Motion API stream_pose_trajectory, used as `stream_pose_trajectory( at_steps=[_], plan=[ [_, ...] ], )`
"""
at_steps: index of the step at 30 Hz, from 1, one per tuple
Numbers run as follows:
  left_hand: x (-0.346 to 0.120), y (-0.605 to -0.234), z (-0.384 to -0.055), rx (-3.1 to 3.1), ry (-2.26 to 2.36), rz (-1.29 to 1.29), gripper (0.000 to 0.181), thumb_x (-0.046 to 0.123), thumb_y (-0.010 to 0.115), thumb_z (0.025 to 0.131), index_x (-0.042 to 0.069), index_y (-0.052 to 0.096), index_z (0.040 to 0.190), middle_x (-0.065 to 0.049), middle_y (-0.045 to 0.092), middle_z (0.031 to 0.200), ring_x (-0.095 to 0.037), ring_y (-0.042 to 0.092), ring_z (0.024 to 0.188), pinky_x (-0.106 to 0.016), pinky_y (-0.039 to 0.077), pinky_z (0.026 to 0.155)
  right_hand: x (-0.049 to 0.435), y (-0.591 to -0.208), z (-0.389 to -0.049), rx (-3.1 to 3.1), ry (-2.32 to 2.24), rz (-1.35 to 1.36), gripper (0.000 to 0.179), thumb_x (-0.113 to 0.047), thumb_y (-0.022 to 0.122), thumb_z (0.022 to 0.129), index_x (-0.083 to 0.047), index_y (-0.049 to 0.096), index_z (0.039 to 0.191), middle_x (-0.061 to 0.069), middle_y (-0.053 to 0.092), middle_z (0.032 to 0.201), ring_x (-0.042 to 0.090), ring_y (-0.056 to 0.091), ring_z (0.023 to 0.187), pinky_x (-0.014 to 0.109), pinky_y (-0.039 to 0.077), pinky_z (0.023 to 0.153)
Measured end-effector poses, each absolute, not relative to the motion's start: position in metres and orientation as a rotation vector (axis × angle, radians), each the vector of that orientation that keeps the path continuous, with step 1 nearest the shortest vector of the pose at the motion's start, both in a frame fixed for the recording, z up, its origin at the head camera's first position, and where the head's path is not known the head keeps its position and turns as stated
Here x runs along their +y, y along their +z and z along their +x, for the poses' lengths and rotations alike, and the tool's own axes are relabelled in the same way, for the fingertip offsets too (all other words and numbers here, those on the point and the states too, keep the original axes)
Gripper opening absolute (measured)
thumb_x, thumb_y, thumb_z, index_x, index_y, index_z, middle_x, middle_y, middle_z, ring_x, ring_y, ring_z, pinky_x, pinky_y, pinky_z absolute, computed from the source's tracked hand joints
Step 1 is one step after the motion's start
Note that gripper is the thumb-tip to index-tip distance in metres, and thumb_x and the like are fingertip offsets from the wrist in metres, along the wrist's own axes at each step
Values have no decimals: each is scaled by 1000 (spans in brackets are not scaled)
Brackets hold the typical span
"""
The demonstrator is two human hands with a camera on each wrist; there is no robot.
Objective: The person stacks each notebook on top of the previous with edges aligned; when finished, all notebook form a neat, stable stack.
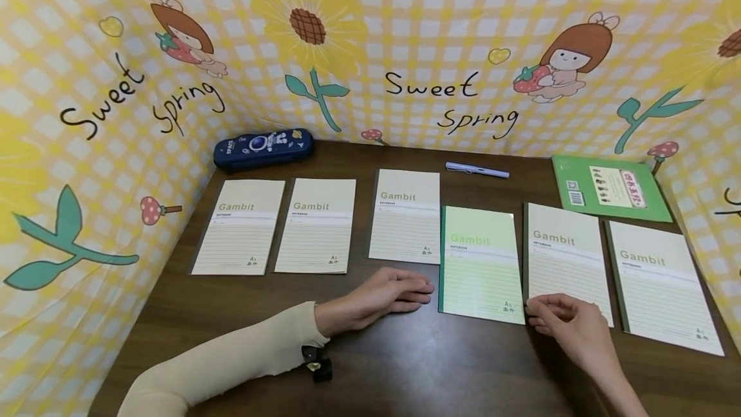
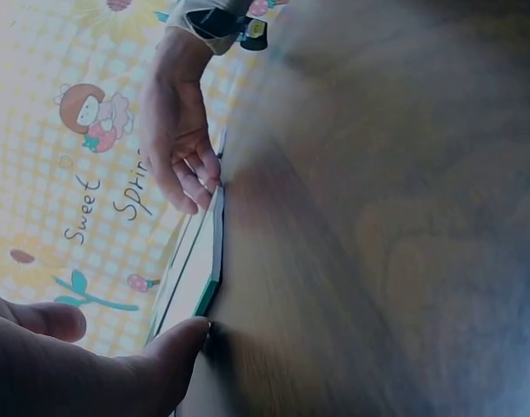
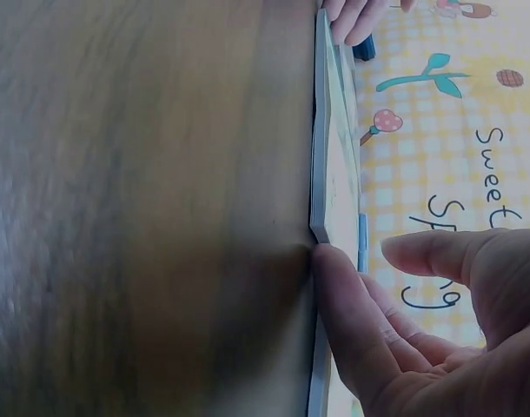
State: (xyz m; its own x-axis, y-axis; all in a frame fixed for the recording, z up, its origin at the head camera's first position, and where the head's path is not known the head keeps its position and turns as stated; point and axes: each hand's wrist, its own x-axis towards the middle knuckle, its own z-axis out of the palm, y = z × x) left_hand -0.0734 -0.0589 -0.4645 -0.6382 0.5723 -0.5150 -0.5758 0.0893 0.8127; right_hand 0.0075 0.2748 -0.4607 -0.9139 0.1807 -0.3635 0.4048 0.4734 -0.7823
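Observation:
A green-tinted Gambit notebook [image 1: 482, 275] with a green spine lies flat on the dark table, between my two hands. My left hand [image 1: 379, 298] rests beside its spine side, fingers fairly straight and pointing at it; the left wrist view shows a fingertip [image 2: 200, 330] close to the notebook's corner. At the lower right corner is my right hand [image 1: 570, 327], its fingers bent and reaching over the neighbouring white notebook's [image 1: 564, 256] lower left corner. In the right wrist view a fingertip [image 3: 330, 261] touches the green notebook's corner, while the thumb stands apart.
Other white Gambit notebooks lie at left [image 1: 237, 230], beside it [image 1: 315, 227], at centre [image 1: 405, 217] and far right [image 1: 666, 288]. Behind them are a navy pencil case [image 1: 263, 150], a lavender pen [image 1: 477, 170] and a green book [image 1: 579, 179]. Checked cloth [image 1: 370, 37] walls the table.

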Motion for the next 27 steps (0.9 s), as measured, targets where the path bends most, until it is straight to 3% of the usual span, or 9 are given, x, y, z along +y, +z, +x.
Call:
stream_pose_trajectory(
  at_steps=[13,19,27],
  plan=[
    [-47,-458,-62,1450,1752,-85,47,14,56,108,-8,49,149,-22,58,150,-33,60,137,-38,52,112,271,-465,7,2333,-1536,660,44,-30,79,95,6,68,117,-1,82,92,4,77,83,27,65,76],
    [-42,-457,-60,1442,1782,-126,44,11,51,109,-9,50,148,-24,58,148,-35,58,139,-45,47,117,273,-466,7,2258,-1632,707,32,-24,81,93,3,71,108,-7,80,85,2,75,83,25,64,77],
    [-37,-460,-61,1470,1800,-177,45,11,50,109,-10,47,149,-26,62,141,-35,61,135,-46,49,115,277,-473,10,2110,-1776,729,17,-15,83,90,-3,73,99,-9,79,84,4,76,83,25,64,78]
  ],
)
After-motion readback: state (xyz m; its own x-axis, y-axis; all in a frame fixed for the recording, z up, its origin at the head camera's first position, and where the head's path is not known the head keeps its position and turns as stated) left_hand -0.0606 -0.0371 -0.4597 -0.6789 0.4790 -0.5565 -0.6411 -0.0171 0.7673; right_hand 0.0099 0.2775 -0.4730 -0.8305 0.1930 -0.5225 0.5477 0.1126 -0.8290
